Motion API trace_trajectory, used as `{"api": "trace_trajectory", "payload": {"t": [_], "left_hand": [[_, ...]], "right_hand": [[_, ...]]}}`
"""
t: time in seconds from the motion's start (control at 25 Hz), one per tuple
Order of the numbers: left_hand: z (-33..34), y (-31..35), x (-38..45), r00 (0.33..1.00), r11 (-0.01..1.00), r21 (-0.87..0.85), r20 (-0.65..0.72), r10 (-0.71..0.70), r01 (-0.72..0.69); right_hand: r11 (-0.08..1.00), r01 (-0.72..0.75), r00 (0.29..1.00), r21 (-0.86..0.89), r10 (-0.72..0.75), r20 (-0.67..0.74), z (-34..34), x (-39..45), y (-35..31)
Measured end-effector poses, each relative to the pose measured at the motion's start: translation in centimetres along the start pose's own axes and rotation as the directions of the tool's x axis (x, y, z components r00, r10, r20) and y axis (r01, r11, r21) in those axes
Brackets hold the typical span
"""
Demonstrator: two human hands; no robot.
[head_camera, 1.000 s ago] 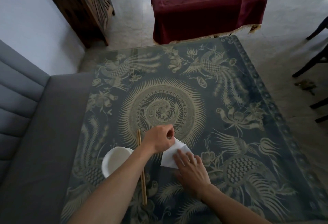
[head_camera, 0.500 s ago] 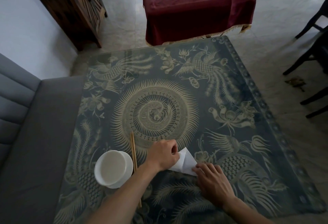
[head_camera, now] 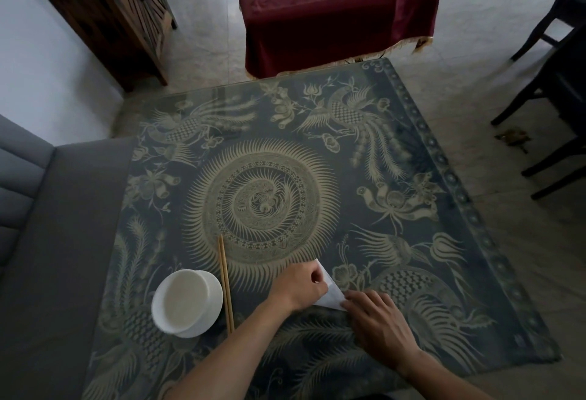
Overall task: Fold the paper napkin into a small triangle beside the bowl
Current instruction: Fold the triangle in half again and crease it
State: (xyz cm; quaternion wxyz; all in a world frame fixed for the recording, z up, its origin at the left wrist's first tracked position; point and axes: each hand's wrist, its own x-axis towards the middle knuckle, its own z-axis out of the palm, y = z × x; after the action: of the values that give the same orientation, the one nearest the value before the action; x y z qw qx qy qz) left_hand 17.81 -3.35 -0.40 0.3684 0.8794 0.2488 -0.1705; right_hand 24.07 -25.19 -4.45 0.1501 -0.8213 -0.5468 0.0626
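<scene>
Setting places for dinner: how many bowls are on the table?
1. The white bowl sits near the table's near-left corner, just left of the chopsticks. None looks hidden.

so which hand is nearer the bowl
Left. The left hand rests on the napkin, just right of the chopsticks that lie beside the bowl. The right hand presses the napkin's far corner, farther right.

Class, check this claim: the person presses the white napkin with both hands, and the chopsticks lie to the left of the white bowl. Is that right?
One detail is wrong. In the head view the chopsticks lie to the right of the bowl, between it and the napkin. Both hands, left and right, do press the napkin.
</scene>
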Motion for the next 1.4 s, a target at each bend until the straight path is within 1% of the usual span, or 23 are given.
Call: {"api": "trace_trajectory", "payload": {"t": [0.12, 0.28, 0.36, 0.6, 0.68, 0.76, 0.8, 0.84, 0.88, 0.92, 0.96, 1.0, 1.04, 1.08, 1.12, 1.2, 1.32, 1.4], "left_hand": [[1.1, 0.1, 0.1, 0.998, 0.999, -0.018, 0.050, -0.033, 0.034], [2.6, 0.5, -0.2, 0.996, 1.000, -0.005, 0.087, -0.015, 0.015], [3.3, 0.7, -0.3, 0.997, 1.000, 0.007, 0.075, -0.017, 0.017], [4.3, 0.9, 0.0, 0.997, 0.997, -0.045, 0.053, -0.052, 0.055], [4.4, 1.1, 0.0, 0.995, 0.988, -0.138, 0.088, -0.056, 0.068], [4.1, 1.2, -0.3, 0.986, 0.931, -0.347, 0.157, -0.058, 0.110], [3.9, 1.0, -0.5, 0.987, 0.898, -0.423, 0.146, -0.063, 0.120], [3.6, 0.6, -0.7, 0.992, 0.880, -0.462, 0.101, -0.071, 0.110], [3.4, 0.0, -1.0, 0.997, 0.887, -0.455, 0.028, -0.077, 0.082], [3.1, -0.7, -1.3, 0.995, 0.919, -0.392, -0.061, -0.079, 0.049], [2.7, -1.6, -1.7, 0.986, 0.964, -0.266, -0.155, -0.058, 0.015], [2.5, -2.5, -2.2, 0.969, 0.995, -0.094, -0.245, 0.007, -0.031], [2.3, -3.4, -2.8, 0.944, 0.993, 0.076, -0.312, 0.107, -0.087], [2.3, -4.4, -3.3, 0.920, 0.968, 0.207, -0.335, 0.204, -0.139], [2.5, -5.3, -3.8, 0.909, 0.940, 0.295, -0.319, 0.268, -0.173], [3.2, -6.3, -4.8, 0.909, 0.887, 0.415, -0.257, 0.329, -0.203], [4.9, -6.9, -5.8, 0.930, 0.815, 0.536, -0.135, 0.342, -0.222], [5.5, -7.0, -5.9, 0.938, 0.790, 0.568, -0.084, 0.336, -0.232]], "right_hand": [[1.000, 0.003, 1.000, 0.022, -0.003, -0.003, -0.1, -0.8, 0.6], [0.998, -0.011, 1.000, 0.055, 0.010, 0.012, 0.0, -1.7, 1.1], [0.998, -0.010, 1.000, 0.064, 0.009, 0.013, 0.1, -2.1, 1.0], [0.999, 0.010, 1.000, 0.054, -0.011, 0.022, 0.0, -2.3, 1.0], [0.999, 0.018, 0.999, 0.048, -0.019, 0.027, -0.1, -2.2, 1.1], [0.998, 0.015, 0.999, 0.054, -0.017, 0.041, -0.4, -2.1, 1.2], [0.998, 0.012, 0.999, 0.055, -0.015, 0.047, -0.4, -2.0, 1.3], [0.998, 0.010, 0.999, 0.056, -0.012, 0.047, -0.5, -2.0, 1.3], [0.998, 0.003, 0.999, 0.061, -0.005, 0.042, -0.5, -1.9, 1.3], [0.998, -0.009, 1.000, 0.068, 0.007, 0.029, -0.5, -1.9, 1.3], [0.997, -0.023, 1.000, 0.075, 0.022, 0.012, -0.4, -1.7, 1.3], [0.996, -0.037, 0.999, 0.079, 0.038, -0.005, -0.4, -1.5, 1.2], [0.996, -0.042, 0.999, 0.078, 0.043, -0.016, -0.4, -1.1, 1.0], [0.997, -0.034, 0.999, 0.070, 0.036, -0.019, -0.3, -0.5, 0.5], [0.998, -0.023, 1.000, 0.053, 0.023, -0.004, -0.2, 0.0, 0.0], [1.000, 0.002, 0.997, -0.008, -0.002, 0.071, 0.4, 1.3, -1.2], [0.994, 0.037, 0.985, -0.102, -0.019, 0.173, 1.2, 3.0, -2.8], [0.989, 0.051, 0.975, -0.137, -0.019, 0.221, 1.5, 3.9, -3.5]]}}
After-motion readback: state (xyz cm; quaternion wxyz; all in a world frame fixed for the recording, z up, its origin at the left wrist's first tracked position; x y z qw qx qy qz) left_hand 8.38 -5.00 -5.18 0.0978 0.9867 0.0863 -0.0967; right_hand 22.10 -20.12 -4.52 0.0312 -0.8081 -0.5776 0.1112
